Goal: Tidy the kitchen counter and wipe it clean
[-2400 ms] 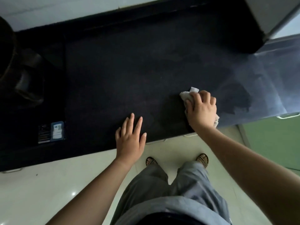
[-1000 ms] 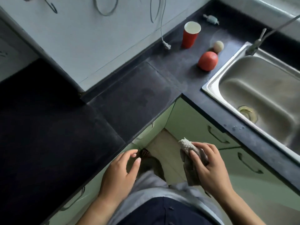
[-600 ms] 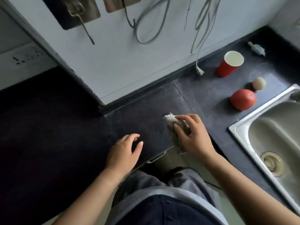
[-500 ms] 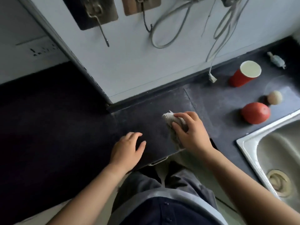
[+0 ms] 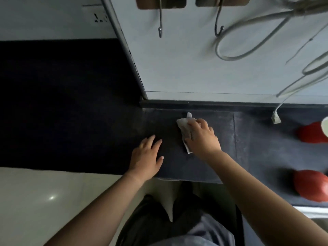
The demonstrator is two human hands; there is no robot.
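The right hand (image 5: 201,137) presses a crumpled white cloth (image 5: 184,127) flat against the dark surface (image 5: 248,157), the fingers (image 5: 197,124) curled over the wad and gripping it, so that only its upper-left corner and a strip along the hand's left edge show. The left hand (image 5: 147,157) lies palm down on the same surface at about 8 o'clock from the right hand, fingers loosely spread and holding nothing; the two hands are near each other but apart.

A seam in the surface runs front to back just past the right hand at 3 o'clock. Farther out at 3 o'clock, at the frame's right edge, stands a red cup (image 5: 314,134) with a pale rim, partly cut off. At about 4 o'clock, near the front edge of the surface, sits a round red object (image 5: 310,185), also cropped by the frame. A white plug (image 5: 275,119) on a grey cable (image 5: 248,50) rests on the surface at 2 o'clock; the cable hangs in loops down the pale wall (image 5: 186,68). At 12 o'clock two metal hooks (image 5: 160,31) hang from brown plates on the wall. A wall socket (image 5: 99,15) sits at 10 o'clock, above the darker left stretch of the surface.
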